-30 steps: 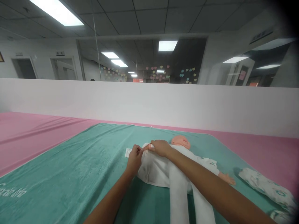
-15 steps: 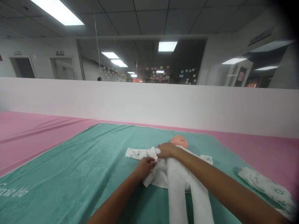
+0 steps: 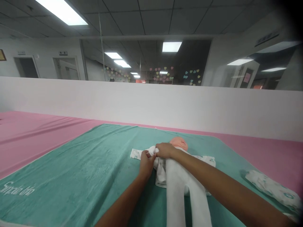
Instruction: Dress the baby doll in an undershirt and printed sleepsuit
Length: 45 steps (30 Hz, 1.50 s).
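Left hand (image 3: 146, 164) moved up beside right hand (image 3: 165, 150), fingers (image 3: 149, 154) of both pinching white cloth (image 3: 178, 189), baby doll's (image 3: 178, 143) chest hidden beneath

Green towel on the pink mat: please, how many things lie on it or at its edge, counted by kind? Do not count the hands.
Baby doll: 1
White baby garment: 1
Folded printed cloth: 1
Total: 3
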Tool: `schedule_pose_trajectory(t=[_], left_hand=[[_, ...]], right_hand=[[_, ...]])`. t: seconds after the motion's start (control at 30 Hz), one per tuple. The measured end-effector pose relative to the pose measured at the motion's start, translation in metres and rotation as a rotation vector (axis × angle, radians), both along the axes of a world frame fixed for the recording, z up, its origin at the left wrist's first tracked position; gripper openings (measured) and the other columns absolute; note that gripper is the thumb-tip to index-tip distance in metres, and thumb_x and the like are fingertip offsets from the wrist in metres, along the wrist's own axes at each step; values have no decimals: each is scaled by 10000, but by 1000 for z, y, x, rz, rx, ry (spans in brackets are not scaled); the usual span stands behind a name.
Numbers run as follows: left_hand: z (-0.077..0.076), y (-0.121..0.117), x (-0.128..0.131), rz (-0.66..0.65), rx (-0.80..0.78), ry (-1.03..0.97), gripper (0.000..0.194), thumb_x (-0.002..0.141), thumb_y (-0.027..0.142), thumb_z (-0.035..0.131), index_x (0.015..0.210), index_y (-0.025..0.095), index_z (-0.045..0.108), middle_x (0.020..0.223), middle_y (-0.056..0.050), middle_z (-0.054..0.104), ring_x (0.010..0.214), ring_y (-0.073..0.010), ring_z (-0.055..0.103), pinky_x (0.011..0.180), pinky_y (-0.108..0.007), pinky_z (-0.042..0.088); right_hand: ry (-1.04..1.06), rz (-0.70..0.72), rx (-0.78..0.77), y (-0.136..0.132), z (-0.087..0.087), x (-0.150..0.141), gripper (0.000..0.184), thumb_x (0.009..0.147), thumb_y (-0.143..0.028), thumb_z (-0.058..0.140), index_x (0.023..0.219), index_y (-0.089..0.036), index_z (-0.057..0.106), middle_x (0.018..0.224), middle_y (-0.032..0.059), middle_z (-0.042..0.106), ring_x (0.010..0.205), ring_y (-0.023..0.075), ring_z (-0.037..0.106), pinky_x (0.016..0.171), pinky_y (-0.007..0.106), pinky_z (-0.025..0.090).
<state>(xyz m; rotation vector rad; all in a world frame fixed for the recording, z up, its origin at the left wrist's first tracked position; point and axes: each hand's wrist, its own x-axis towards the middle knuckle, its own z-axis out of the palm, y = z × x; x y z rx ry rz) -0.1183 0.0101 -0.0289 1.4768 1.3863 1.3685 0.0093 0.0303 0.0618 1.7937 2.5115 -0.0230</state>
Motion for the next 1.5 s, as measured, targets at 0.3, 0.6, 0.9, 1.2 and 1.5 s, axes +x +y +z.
schedule_pose_trajectory(t=[0.3,0.6,0.9,1.2,1.5], left_hand=[[10,-4,0,-233,162,10,110,770,265,477,707,183,439,761,-4,444,750,-138,454,732,-275,389],[42,-29,-8,-585,-13,-461,256,779,431,508,761,182,454,755,5,481,740,-118,480,722,-256,429],[53,-35,8,-598,-34,-403,275,756,430,540,720,186,417,661,45,403,622,-81,411,619,-202,388],[74,-38,34,-355,-74,-110,296,764,486,460,722,196,419,560,74,322,472,-66,289,457,-185,254],[104,-40,80,-283,122,449,222,780,384,465,661,198,439,616,40,467,604,-124,433,578,-233,312]], right_hand=[[27,78,-45,1,-5,4,265,709,-328,532,928,-186,574,912,79,648,768,211,592,547,246,335],[125,52,-97,-12,10,31,274,728,-414,529,904,-214,590,881,41,653,725,171,582,560,235,351],[348,-71,81,-28,2,38,212,757,-244,462,930,-186,571,967,63,609,852,181,547,685,266,381],[686,-517,383,-119,-48,131,378,865,-473,244,709,-213,469,710,36,568,684,185,514,647,298,380],[1284,-580,-8,-124,-78,125,575,752,-608,422,1137,-180,429,1102,109,557,957,231,557,770,326,452]])
